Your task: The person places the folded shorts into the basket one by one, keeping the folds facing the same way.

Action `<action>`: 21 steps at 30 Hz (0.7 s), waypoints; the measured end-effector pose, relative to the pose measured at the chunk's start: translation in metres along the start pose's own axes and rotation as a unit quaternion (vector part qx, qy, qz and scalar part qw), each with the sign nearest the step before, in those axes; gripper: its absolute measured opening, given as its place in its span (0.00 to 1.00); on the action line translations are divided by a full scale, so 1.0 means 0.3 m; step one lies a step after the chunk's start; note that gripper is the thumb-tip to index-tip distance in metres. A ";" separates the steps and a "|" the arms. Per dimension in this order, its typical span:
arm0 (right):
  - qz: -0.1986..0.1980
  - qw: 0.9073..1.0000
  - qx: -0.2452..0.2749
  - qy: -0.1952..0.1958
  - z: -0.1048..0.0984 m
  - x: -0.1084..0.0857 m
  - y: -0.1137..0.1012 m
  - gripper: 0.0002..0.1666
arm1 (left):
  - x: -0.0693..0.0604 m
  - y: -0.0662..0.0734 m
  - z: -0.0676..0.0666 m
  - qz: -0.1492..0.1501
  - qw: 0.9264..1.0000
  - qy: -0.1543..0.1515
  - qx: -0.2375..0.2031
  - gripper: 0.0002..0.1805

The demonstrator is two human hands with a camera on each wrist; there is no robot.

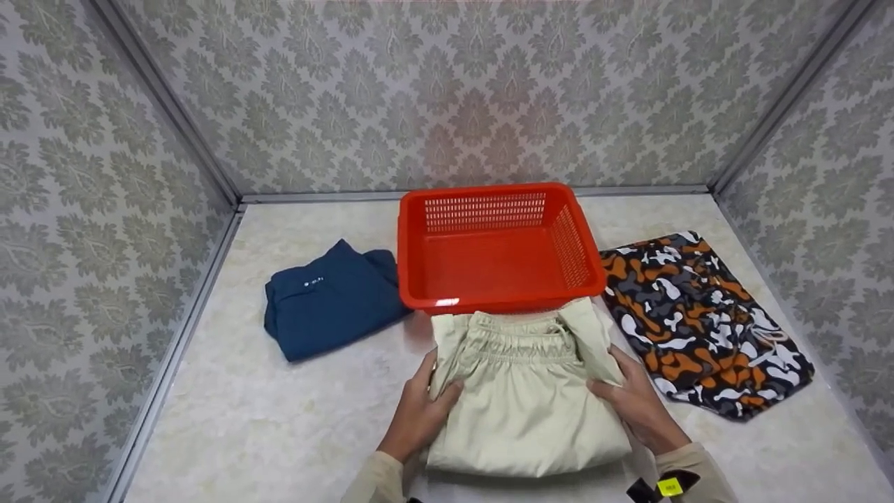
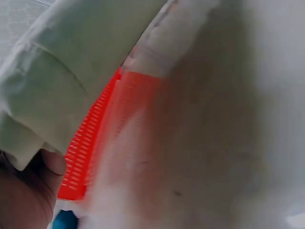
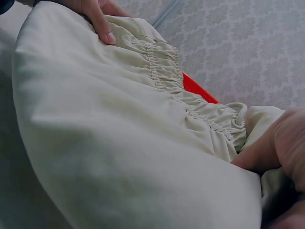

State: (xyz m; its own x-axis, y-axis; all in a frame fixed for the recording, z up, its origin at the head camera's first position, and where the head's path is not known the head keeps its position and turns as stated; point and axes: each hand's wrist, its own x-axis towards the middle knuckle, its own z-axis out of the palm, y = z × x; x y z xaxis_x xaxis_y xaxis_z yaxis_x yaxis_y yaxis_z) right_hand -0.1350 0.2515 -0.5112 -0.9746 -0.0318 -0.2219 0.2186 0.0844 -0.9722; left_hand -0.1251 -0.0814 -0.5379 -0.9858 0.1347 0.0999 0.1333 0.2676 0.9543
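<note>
Pale surface (image 1: 293, 419) below, L grip (image 1: 422, 409) & R grip (image 1: 641, 404) hold beige garment (image 1: 527, 412)

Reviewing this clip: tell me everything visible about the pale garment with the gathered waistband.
The pale garment is plain, light cream-green and looks like smooth woven cloth. Its gathered, elastic-looking waistband lies along the far edge, with a cord loop near the right end. It is folded into a thick bundle, rounded at the near edge. The left hand grips its left side and the right hand its right. It sits in front of the red basket; whether they touch is unclear.
</note>
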 end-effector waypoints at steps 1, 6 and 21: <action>0.001 1.000 0.001 0.000 -0.001 -0.004 -0.010 0.44 | 0.000 0.009 -0.003 0.004 1.000 0.001 0.003 0.35; -0.004 1.000 0.019 -0.012 -0.005 -0.016 -0.056 0.47 | -0.005 0.052 -0.021 0.036 0.999 0.004 0.001 0.32; -0.073 0.996 -0.008 -0.041 -0.013 0.039 -0.212 0.46 | 0.059 0.165 -0.070 0.098 0.995 0.030 0.003 0.34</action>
State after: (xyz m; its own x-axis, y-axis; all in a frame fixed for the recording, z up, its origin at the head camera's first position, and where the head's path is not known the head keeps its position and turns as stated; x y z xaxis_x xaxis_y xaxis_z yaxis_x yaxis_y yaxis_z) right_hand -0.1605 0.2496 -0.4517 -0.9884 -0.1266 -0.0844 0.0735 0.0883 -0.9934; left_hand -0.1382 -0.0858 -0.4830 -0.9448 0.1278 0.3016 0.3248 0.2465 0.9131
